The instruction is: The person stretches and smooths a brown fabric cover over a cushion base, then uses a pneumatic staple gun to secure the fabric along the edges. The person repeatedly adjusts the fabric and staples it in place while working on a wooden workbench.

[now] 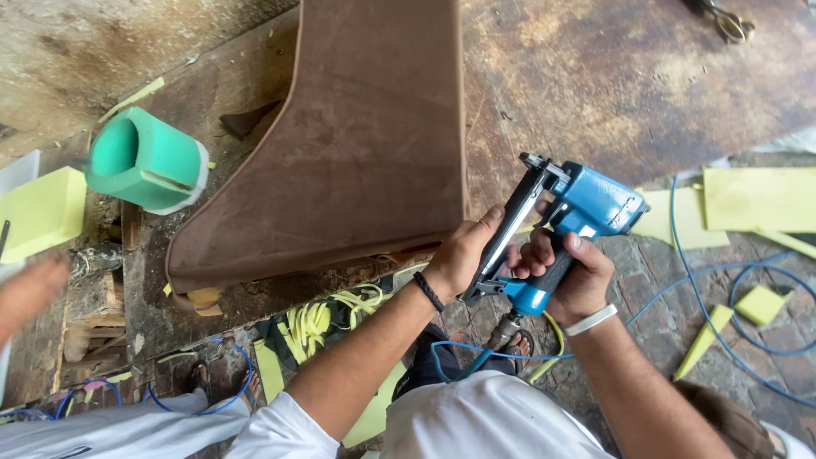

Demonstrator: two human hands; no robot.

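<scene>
Blue metal staple gun (565,229), air-powered, sits in both of the person's hands at the right of the view, just off the near right corner of a brown upholstered panel (365,144). Its long black magazine rail runs on a slant from upper right, where the nose points up and away, down to lower left, while the blue handle drops toward the person's body. The right hand (574,276) wraps the handle with fingers curled tight around the black grip, and a white band sits on that wrist. The left hand (463,255), with a dark band on its wrist, pinches the lower end of the magazine rail, thumb on top and fingers closed beneath it. Both hands touch the tool; the left one lies nearer the panel, almost brushing its front edge. A blue air hose (705,297) leaves the handle's base and loops across the floor to the right. The panel rests on a stained wooden workbench (629,76), its straight right edge running away from the person, with bare bench beyond it to the right. A green foam roll (144,161) sits at the bench's left edge, well apart. Yellow foam offcuts (756,200) litter the right side, and scissors (727,21) lie at the far top
</scene>
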